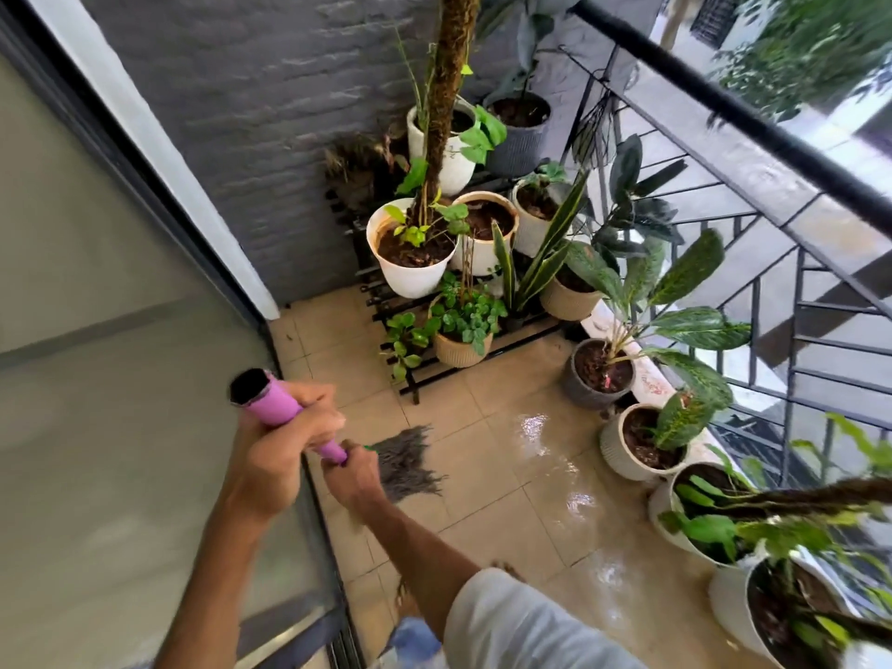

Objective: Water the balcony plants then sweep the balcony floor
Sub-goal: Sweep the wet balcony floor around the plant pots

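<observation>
Fig.: head view down onto a balcony floor [482,485] of beige tiles. Both hands grasp a broom w/ a pink handle [275,403]. Left hand [280,437] is clenched round the upper handle, just below its open black end; right hand [352,480] is clenched round the lower handle, close to where the bristles start. A white sleeve covers the right upper arm at the bottom edge. The grey bristle head [408,463] fans out on the tiles near the floor's left edge, beside the sliding glass door [120,379] and its track.

Wet, shiny patches [536,427] lie toward the floor's centre and right side.

Far corner, against the grey brick wall [251,113]: a black tiered rack [434,374] carrying approx. eight potted plants, incl. a white pot [410,277] w/ a tall mossy pole [446,89], a snake plant [536,263] and a ribbed beige pot [461,350] of small round leaves on the lowest tier.

Right edge of the floor: a row of pots along the black railing [724,103]: dark grey pot [596,379] w/ speckled leaves, then a white ribbed pot [627,451], then two more white pots nearest the camera, partly blurred. Soil in the pots looks dark.

Beyond the railing: pavement and tree foliage, blurred.
</observation>
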